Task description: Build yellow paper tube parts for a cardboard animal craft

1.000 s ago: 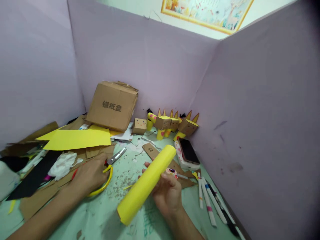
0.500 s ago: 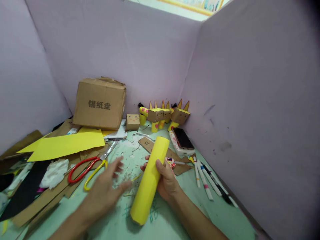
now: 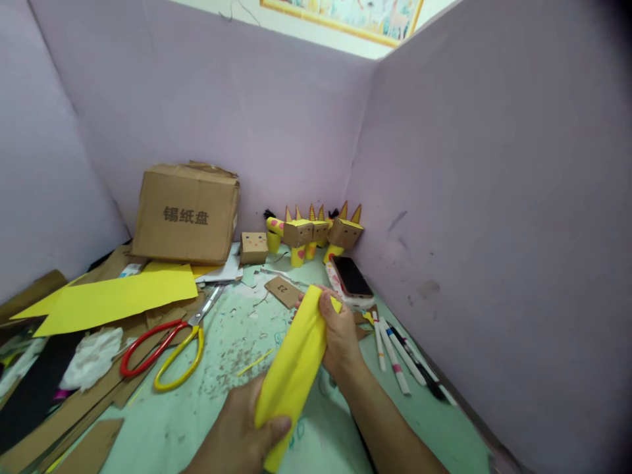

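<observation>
A yellow paper tube [image 3: 296,368] is held tilted above the green tabletop, its upper end leaning to the right. My left hand [image 3: 247,421] is wrapped round its lower end, thumb on top. My right hand [image 3: 340,332] grips the upper end, with the thumb on the paper. Near that end the paper edge stands loose, and a crease runs along the tube. To the left lie scissors [image 3: 185,329] with one red and one yellow handle, their blades pointing away.
Behind stand a cardboard box [image 3: 185,214], a small cardboard head [image 3: 253,248] and several yellow horned figures [image 3: 299,234]. A phone [image 3: 351,276] and markers [image 3: 395,355] lie right. Yellow sheets [image 3: 118,296], cardboard strips and crumpled tissue [image 3: 93,359] cover the left.
My left hand has moved in from the left and closed on the tube's lower end. My right hand has shifted to the upper end, and the paper has creased. The view has shifted slightly.
</observation>
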A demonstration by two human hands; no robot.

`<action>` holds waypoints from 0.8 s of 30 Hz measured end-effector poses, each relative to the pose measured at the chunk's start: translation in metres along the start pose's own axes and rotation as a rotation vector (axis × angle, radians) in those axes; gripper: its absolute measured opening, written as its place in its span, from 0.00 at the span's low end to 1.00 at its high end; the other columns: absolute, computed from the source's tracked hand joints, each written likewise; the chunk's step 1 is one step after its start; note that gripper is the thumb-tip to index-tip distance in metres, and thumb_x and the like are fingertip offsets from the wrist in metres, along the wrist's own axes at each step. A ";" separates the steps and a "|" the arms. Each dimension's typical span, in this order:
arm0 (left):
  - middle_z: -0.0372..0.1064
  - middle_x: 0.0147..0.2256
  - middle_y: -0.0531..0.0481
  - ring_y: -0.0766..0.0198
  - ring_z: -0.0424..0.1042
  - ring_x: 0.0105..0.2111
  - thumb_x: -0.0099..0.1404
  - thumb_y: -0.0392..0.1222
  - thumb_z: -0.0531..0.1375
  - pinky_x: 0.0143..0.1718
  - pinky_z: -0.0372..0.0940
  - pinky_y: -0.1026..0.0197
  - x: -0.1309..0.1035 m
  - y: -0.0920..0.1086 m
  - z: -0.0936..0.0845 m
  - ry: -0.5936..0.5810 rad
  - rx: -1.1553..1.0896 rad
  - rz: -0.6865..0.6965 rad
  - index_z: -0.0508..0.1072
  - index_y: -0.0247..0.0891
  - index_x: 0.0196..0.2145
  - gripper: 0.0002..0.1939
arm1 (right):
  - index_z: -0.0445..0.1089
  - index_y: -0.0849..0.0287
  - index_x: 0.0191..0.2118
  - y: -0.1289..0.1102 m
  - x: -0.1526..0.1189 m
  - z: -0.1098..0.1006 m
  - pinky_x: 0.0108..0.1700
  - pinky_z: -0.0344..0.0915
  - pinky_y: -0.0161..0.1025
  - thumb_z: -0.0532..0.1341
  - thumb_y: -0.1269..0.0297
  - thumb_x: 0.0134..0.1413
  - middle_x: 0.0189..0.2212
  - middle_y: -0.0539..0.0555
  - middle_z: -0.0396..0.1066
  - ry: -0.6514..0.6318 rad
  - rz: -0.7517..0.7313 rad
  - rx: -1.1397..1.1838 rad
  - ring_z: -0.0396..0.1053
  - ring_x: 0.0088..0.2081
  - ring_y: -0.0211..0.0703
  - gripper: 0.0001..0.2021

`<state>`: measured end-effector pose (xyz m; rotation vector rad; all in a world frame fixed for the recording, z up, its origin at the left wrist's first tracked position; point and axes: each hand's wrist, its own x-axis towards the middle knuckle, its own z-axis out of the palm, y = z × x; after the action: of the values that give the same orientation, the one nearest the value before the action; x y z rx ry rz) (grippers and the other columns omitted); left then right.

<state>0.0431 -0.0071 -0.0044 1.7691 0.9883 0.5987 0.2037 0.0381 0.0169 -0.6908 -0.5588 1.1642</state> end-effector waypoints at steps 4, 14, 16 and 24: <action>0.72 0.33 0.49 0.56 0.68 0.32 0.52 0.52 0.59 0.31 0.65 0.60 0.003 -0.004 0.002 0.000 -0.046 -0.022 0.70 0.36 0.38 0.20 | 0.69 0.61 0.34 0.004 0.001 0.000 0.28 0.70 0.41 0.65 0.48 0.42 0.22 0.54 0.75 -0.003 0.068 -0.027 0.73 0.26 0.47 0.20; 0.68 0.28 0.49 0.63 0.65 0.27 0.48 0.56 0.62 0.27 0.62 0.61 0.018 -0.008 -0.025 0.010 -0.190 -0.072 0.68 0.33 0.33 0.23 | 0.73 0.66 0.35 0.037 -0.034 0.005 0.36 0.69 0.42 0.69 0.59 0.37 0.33 0.59 0.75 -0.270 0.249 -0.146 0.72 0.34 0.49 0.18; 0.68 0.30 0.49 0.63 0.65 0.27 0.48 0.55 0.62 0.27 0.61 0.62 0.018 -0.009 -0.029 -0.162 -0.236 -0.057 0.68 0.32 0.36 0.25 | 0.71 0.61 0.41 0.030 -0.033 0.004 0.39 0.69 0.44 0.68 0.59 0.39 0.36 0.56 0.74 -0.348 0.249 -0.045 0.72 0.37 0.49 0.20; 0.69 0.40 0.49 0.57 0.69 0.37 0.48 0.42 0.62 0.35 0.62 0.59 0.004 0.006 -0.006 0.106 0.309 -0.125 0.59 0.40 0.48 0.28 | 0.67 0.56 0.38 0.028 -0.028 0.004 0.37 0.68 0.40 0.72 0.55 0.31 0.28 0.48 0.71 -0.176 0.026 0.046 0.71 0.30 0.41 0.24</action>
<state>0.0434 -0.0018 0.0036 1.9408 1.3114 0.4837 0.1742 0.0186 -0.0027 -0.5610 -0.6702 1.2662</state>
